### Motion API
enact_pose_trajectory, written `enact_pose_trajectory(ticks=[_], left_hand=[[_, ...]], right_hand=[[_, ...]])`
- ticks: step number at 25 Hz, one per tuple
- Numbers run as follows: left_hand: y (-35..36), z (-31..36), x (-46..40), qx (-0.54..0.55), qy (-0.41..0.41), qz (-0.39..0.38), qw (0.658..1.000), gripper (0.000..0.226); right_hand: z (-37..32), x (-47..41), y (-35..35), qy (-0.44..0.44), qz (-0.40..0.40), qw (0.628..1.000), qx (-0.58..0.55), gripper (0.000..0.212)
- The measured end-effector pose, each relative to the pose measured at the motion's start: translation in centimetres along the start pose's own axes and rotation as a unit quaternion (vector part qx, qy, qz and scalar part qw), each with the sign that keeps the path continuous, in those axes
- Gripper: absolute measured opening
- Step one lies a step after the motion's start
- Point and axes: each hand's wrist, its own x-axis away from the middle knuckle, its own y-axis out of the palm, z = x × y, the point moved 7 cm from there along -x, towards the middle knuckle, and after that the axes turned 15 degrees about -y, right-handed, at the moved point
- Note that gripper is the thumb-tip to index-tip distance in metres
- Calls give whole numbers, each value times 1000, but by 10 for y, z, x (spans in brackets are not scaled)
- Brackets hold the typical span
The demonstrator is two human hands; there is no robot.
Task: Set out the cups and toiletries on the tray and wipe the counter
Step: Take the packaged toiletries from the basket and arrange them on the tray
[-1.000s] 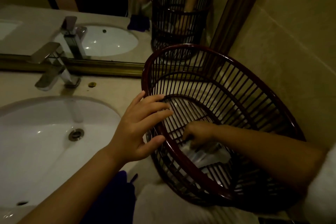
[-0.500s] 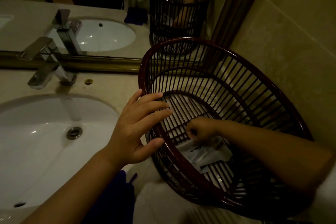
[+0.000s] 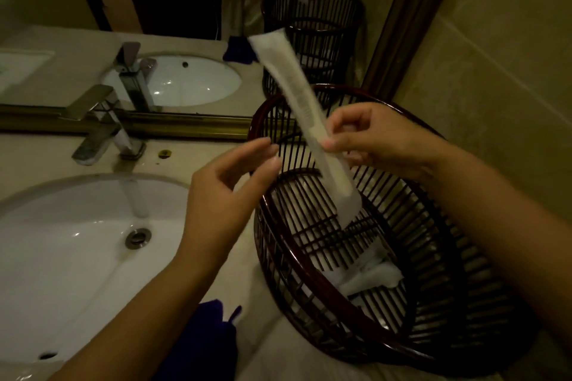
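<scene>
My right hand (image 3: 368, 139) pinches a long white sachet holding a comb (image 3: 297, 102), which slants up and to the left above the dark red slatted basket (image 3: 340, 312). The basket rests tilted on the beige counter (image 3: 198, 158) by the right wall. A few white packets (image 3: 368, 278) lie on its bottom. My left hand (image 3: 226, 192) hovers just left of the basket rim, fingers apart and empty, close to the sachet without touching it.
A white sink (image 3: 71, 257) with a chrome tap (image 3: 102, 130) fills the left. A dark blue cloth (image 3: 204, 337) lies on the counter's front edge. The mirror (image 3: 173, 9) with a gold frame runs behind, and a tiled wall (image 3: 495, 71) stands at the right.
My right hand came up out of the basket with the comb sachet. My left hand let go of the basket rim and rose toward the sachet.
</scene>
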Motion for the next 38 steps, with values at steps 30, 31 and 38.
enact_pose_trajectory(ticks=[30,31,38], left_hand=[[-21,-28,-17,137,-188,36,972,12],[-20,-28,-18,136,-187,36,972,12],[-20,-28,-16,126,-191,27,973,16]], right_hand=[[203,78,46,84,-545,643,531,27],[203,75,41,106,-528,670,511,22],[186,50,10,196,-406,795,405,18]])
